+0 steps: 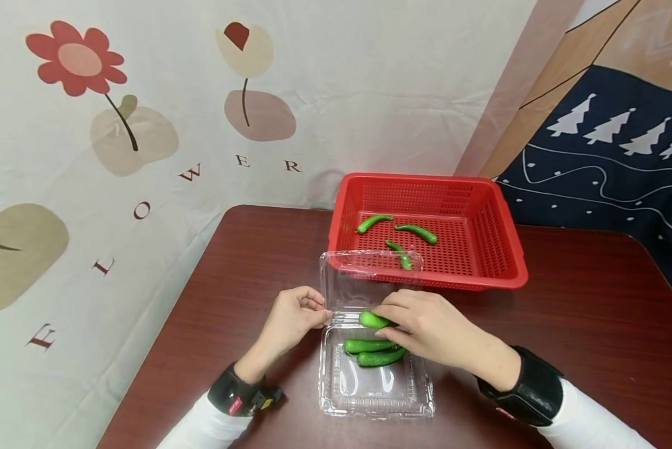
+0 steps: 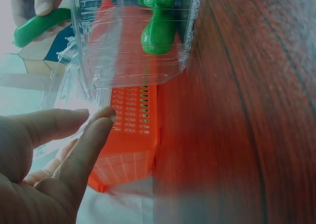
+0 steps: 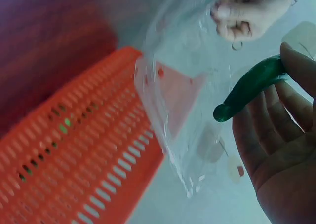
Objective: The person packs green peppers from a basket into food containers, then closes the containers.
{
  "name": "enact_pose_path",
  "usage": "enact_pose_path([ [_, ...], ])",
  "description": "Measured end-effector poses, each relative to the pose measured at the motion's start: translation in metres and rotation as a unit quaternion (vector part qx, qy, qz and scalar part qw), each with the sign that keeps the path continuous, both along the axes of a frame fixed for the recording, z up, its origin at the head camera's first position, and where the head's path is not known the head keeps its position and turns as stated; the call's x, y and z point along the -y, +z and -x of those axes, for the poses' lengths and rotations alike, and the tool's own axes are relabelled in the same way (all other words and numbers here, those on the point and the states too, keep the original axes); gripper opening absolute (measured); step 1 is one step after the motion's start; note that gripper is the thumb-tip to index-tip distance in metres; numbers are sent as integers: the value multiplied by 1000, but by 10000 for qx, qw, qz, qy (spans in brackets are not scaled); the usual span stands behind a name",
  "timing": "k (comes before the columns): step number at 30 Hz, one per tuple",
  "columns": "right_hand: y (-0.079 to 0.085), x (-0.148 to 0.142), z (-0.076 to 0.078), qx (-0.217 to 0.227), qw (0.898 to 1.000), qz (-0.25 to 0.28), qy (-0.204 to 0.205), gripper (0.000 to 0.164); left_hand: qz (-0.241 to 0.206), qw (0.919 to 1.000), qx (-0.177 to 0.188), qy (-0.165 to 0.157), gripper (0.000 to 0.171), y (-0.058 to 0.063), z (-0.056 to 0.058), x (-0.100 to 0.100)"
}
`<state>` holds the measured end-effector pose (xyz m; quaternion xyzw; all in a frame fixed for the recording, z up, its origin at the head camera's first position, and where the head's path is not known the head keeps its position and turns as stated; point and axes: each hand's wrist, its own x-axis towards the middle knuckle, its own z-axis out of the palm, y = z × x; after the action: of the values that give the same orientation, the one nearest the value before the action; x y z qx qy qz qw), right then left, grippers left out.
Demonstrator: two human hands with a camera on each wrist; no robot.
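A clear plastic clamshell container (image 1: 336,393) lies on the table with its lid (image 1: 341,280) raised at the back. Two green peppers (image 1: 379,358) lie side by side in its base. Just above them, my right hand (image 1: 426,324) grips another green pepper (image 3: 254,86) between thumb and fingers, its blunt end sticking out to the left. At the container's left side, my left hand (image 1: 297,315) pinches the edge near the hinge with thumb and fingertips. The left wrist view shows those fingertips (image 2: 106,123) close against the clear plastic.
Behind the container stands a red perforated basket (image 1: 495,249) with three green peppers (image 1: 417,233) on its floor. The raised lid overlaps its front left rim in the head view. A printed cloth (image 1: 369,112) hangs behind the dark red wooden table (image 1: 229,268).
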<state>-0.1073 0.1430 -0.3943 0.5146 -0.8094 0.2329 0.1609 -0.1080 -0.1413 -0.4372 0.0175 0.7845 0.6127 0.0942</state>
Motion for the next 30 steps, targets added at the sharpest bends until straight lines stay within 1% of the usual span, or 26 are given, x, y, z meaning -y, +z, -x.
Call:
enact_pose_path([
  [2,-5,3,-4,57,9999,-99,-4,31,10,10000,-12,0,22,0,0,0],
  [4,-9,5,-7,125,9997,-220,1,33,25,10000,-4,-2,22,0,0,0],
  [12,-28,14,-18,265,9962,-820,91,26,34,10000,-29,24,23,-1,0,1],
  [19,-39,22,-26,464,9899,-1339,106,22,264,9995,-166,22,22,-2,0,2],
  [25,-46,27,-31,205,9879,-1530,158,24,438,9989,-156,85,23,0,0,2],
  [30,-51,28,-32,102,9871,-1581,210,24,435,9989,-140,99,23,0,0,2],
])
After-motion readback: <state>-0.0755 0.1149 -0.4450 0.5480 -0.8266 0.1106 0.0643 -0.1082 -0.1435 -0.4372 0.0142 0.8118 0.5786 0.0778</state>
